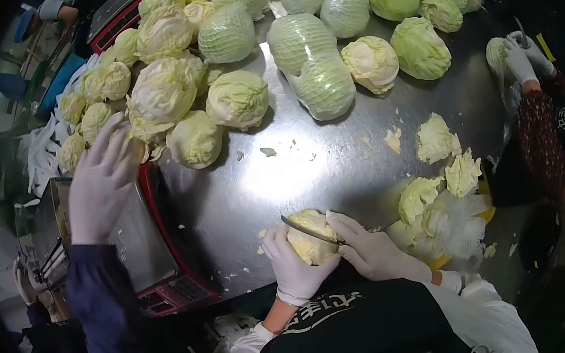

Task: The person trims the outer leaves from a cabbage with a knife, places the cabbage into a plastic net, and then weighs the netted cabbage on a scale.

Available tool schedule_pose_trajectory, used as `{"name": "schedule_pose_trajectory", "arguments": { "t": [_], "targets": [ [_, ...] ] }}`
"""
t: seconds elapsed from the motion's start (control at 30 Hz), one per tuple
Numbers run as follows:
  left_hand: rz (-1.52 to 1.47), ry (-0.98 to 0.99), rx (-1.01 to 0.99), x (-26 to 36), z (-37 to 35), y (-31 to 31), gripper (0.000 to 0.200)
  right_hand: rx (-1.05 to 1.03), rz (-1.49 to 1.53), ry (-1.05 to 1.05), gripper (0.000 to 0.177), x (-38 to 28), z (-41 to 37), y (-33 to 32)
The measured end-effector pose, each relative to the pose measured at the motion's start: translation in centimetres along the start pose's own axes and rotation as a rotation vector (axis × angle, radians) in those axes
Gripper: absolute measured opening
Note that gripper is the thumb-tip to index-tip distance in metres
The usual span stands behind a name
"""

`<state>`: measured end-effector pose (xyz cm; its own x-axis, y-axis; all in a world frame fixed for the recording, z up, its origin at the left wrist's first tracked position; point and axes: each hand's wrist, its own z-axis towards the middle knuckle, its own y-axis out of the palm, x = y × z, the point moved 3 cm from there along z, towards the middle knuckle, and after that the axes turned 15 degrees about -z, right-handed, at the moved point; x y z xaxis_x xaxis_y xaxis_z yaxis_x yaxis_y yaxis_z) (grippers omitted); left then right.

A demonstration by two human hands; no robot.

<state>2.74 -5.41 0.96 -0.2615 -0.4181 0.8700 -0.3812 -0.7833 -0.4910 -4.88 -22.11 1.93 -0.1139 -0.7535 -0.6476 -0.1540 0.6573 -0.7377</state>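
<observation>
Close in front of my body, my left hand [295, 265], in a white glove, cups a small pale-yellow cabbage [309, 247] from the left and below. My right hand [375, 250], also gloved, is closed around the handle of a knife [309, 229]. The curved dark blade lies across the top of the cabbage. Most of the knife handle is hidden by the fingers. Trimmed cabbage leaves [418, 202] lie to the right of my right hand, beside crumpled white foam netting [451, 230].
Whole cabbages [238, 99] and wrapped cabbages [310, 53] cover the far part of the metal table [365, 159]. A red-edged scale [162, 226] stands at left, where a co-worker's gloved hand [101, 184] reaches over. Another co-worker's hands [526, 60] work at right.
</observation>
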Motion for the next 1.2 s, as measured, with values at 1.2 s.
{"name": "schedule_pose_trajectory", "arguments": {
  "t": [1.2],
  "targets": [
    [-0.2,0.109,-0.234,-1.0,2.5,1.0,0.084,0.208,0.071,-0.053,0.069,2.2,-0.6,-0.8]
  ]
}}
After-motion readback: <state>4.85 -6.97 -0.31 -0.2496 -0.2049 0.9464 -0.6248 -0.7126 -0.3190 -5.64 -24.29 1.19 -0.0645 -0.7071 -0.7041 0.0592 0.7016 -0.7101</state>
